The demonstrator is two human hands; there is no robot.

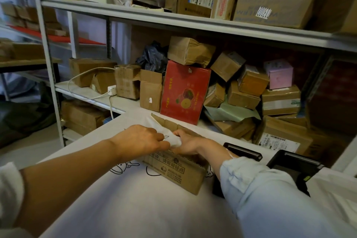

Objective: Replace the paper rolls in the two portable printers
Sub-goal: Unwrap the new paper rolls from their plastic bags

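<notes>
An open cardboard box (173,172) with printed characters stands on the white table (135,208). Over its opening, my left hand (141,139) and my right hand (188,144) both grip a white paper roll (173,139) with small print on it. Right of the box sit two black portable printers: one (244,151) partly behind my right forearm, the other (295,166) further right with its lid raised. The inside of the box is hidden by my hands.
Metal shelving (173,18) behind the table holds many cardboard parcels, a red fruit carton (185,91) and a pink box (280,74). A white power strip (112,90) with cable lies on the lower shelf at left. More parcels crowd the table's far right.
</notes>
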